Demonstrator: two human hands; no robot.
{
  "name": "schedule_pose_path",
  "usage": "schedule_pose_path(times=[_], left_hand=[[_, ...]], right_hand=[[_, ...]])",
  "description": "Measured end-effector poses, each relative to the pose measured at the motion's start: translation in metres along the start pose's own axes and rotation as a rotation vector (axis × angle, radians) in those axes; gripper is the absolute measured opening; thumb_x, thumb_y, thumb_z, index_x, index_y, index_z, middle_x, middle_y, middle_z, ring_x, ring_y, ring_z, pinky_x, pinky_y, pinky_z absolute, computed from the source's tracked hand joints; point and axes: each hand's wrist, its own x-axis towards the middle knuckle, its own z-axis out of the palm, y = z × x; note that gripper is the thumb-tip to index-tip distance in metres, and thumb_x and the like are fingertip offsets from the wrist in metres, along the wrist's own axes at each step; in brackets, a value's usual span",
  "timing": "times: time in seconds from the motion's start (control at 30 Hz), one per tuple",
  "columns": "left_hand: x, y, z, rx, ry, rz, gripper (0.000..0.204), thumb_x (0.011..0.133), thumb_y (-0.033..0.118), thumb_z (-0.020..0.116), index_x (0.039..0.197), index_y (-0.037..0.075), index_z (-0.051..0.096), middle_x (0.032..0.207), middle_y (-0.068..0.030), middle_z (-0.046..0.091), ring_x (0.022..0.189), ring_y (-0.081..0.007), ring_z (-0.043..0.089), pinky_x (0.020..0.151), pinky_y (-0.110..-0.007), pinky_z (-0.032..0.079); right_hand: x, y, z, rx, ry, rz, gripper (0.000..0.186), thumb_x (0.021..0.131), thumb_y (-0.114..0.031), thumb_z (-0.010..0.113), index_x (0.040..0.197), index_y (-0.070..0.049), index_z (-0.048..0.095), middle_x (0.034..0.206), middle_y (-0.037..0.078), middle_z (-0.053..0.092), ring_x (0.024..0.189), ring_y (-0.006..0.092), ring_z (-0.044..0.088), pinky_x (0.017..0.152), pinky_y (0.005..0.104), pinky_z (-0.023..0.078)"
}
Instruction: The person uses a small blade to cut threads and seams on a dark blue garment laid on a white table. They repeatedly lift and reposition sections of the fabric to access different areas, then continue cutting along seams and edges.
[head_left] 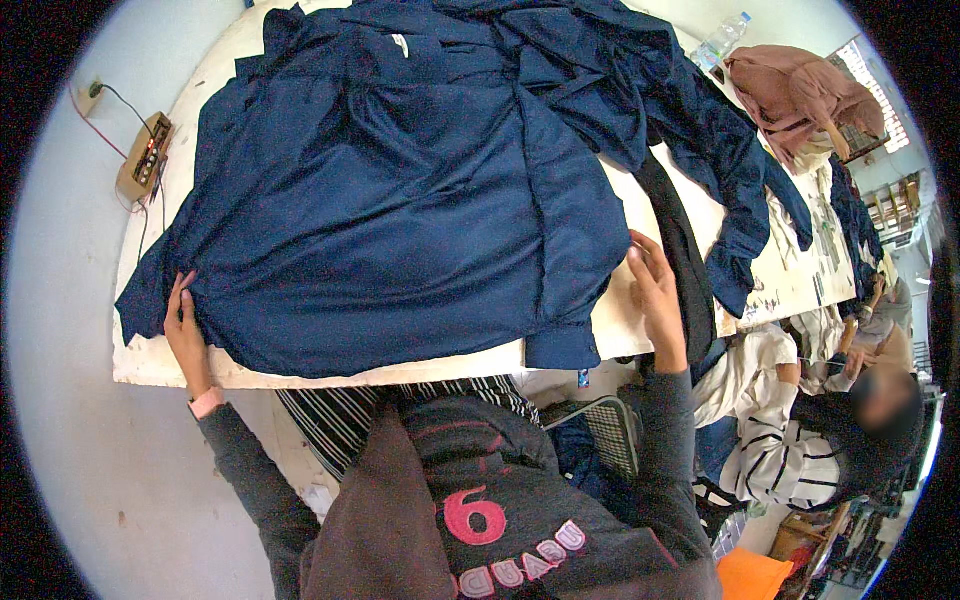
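Observation:
A dark navy long-sleeved shirt (pixel 400 230) lies spread over the white table in front of me, wrinkled across its middle. My left hand (pixel 190 330) rests at its left near corner, fingers stretched out against the cloth. On the other side, my right hand (pixel 660 300) is raised beside the shirt's right edge, fingers apart and nothing in them. Its fingertips are at the fabric's edge; whether they touch it I cannot tell. A small pale label (pixel 401 44) shows near the far end of the shirt.
More navy garments (pixel 690 130) lie bunched along the table's right side, beside a black strip of cloth (pixel 680 250). A plastic bottle (pixel 722 40) is at the far edge. A power strip (pixel 146 158) with cords hangs at the left wall. Two people (pixel 800 95) work at right.

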Motion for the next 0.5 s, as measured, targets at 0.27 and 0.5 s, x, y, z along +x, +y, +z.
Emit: schedule_pose_path(times=[0.27, 0.5], left_hand=[[-0.060, 0.132, 0.067, 0.267, 0.072, 0.000, 0.055, 0.103, 0.047, 0.054, 0.151, 0.019, 0.050, 0.165, -0.0156, 0.031, 0.154, -0.0342, 0.026, 0.120, -0.065, 0.009], [-0.082, 0.122, 0.086, 0.660, -0.183, 0.022, 0.078, 0.096, 0.061, 0.056, 0.162, 0.029, 0.029, 0.167, -0.0216, 0.023, 0.156, -0.0371, 0.021, 0.119, -0.070, 0.004]], right_hand=[[-0.020, -0.029, 0.061, -0.622, 0.237, -0.541, 0.056, 0.085, -0.028, 0.081, 0.131, -0.005, 0.059, 0.111, 0.017, 0.065, 0.105, 0.0329, 0.065, 0.089, 0.0375, 0.052], [-0.082, -0.033, 0.043, -0.641, -0.252, -0.363, 0.019, 0.076, -0.014, 0.080, 0.093, -0.006, 0.074, 0.090, 0.008, 0.067, 0.079, 0.0279, 0.070, 0.069, 0.0357, 0.054]])
